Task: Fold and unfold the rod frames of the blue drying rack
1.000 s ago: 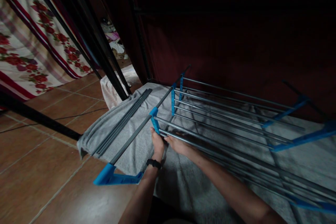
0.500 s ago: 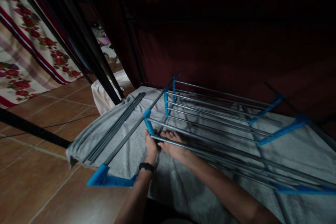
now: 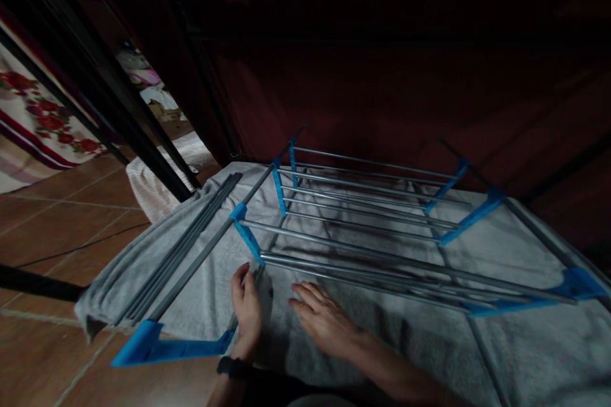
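Observation:
A rack of grey metal tubes with blue plastic brackets lies on a grey blanket (image 3: 200, 286). My left hand (image 3: 247, 305) is just below a blue bracket (image 3: 249, 240) at the near left, its fingers loosely bent and apart with nothing seen in them. My right hand (image 3: 322, 318) hovers over the blanket below the near metal tubes (image 3: 334, 270), fingers stretched out and holding nothing. Both hands are apart from the tubes. Another blue bracket (image 3: 172, 348) at the front left joins the long side tube (image 3: 193, 270).
Several loose grey tubes (image 3: 179, 248) lie side by side on the blanket at left. Dark metal posts (image 3: 143, 146) stand beyond them. A dark red cloth (image 3: 382, 95) hangs behind the rack. Brown floor tiles (image 3: 62, 222) and a thin cable (image 3: 81, 246) are at far left.
Both hands have let go of the near tube and its bracket and drawn back toward me. The view has swung right, so the rack appears farther left.

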`<state>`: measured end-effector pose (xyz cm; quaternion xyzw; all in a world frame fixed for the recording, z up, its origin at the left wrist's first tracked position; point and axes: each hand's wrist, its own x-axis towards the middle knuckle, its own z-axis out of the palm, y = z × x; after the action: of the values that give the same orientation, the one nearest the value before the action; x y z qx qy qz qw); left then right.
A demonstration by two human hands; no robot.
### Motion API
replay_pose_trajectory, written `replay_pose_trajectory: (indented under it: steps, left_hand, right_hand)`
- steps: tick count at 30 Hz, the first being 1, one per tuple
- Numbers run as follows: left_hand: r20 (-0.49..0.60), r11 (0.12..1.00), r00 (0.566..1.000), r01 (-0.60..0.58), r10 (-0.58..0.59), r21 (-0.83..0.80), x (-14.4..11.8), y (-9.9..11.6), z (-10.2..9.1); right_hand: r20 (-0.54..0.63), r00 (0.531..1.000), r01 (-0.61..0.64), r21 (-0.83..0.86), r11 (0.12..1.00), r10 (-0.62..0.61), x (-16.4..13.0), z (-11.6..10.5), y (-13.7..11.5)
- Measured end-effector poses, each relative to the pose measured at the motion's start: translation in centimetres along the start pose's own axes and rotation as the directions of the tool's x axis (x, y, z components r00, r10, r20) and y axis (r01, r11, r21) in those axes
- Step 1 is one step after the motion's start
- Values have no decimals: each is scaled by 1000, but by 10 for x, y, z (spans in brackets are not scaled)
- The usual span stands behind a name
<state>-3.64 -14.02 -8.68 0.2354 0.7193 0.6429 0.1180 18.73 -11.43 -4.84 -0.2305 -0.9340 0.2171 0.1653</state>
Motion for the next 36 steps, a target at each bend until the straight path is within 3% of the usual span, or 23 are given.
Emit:
replay_pose_trajectory:
  steps: [6,9,11,16,18,19,21,23,24,25,26,29,30,33,36]
  left_hand:
    - [46,958,976,-218,213,184,-17,8,-13]
    - [173,872,911,-410,375,268,-23,20,-18]
    - [248,776,810,-583,531,242,-29,31,-19]
    - [355,466,454,-883,817,58,-48,75,-6]
    - [359,388,360,-922,861,-7,-55,101,4]
    - [358,370,335,-929,871,-31,-58,116,9]
    - [324,357,321,-932,890,-60,-63,149,20]
    - [324,372,328,-925,887,-83,-65,183,31]
    - [273,364,326,-926,905,-100,-64,200,37]
    - [250,364,327,-924,911,-118,-63,217,43]
    - [243,393,355,-910,903,-132,-61,232,49]
    - [365,571,478,-793,799,-211,-49,275,72]
    - [420,622,499,-748,758,-233,-44,288,82]
    - [576,677,465,-700,672,-225,-28,322,114]
    - [726,680,343,-696,596,-229,-10,349,145]
  right_hand:
    - [-20,968,-247,104,963,250,-56,-3,-1]
    - [-70,922,-353,247,902,380,-76,-10,-1]
    - [-109,891,-382,350,855,442,-85,-19,-1]
    - [-103,874,-346,555,756,476,-96,-69,-11]
    - [-99,884,-298,634,714,457,-97,-104,-20]
    - [-71,892,-294,660,691,447,-97,-125,-25]
    - [-116,892,-253,671,697,436,-98,-168,-32]
    - [-254,872,-161,661,733,420,-97,-214,-37]
    - [-333,845,-114,654,748,419,-96,-237,-38]
    - [-400,813,-81,643,761,424,-94,-260,-39]
    - [-479,771,-36,624,780,419,-90,-283,-39]
    - [-689,609,152,587,795,392,-70,-351,-33]
    - [-739,551,185,561,807,388,-60,-371,-29]
    - [-693,612,67,526,848,382,-26,-421,-7]
    - [-587,650,-129,541,831,483,-5,-444,34]
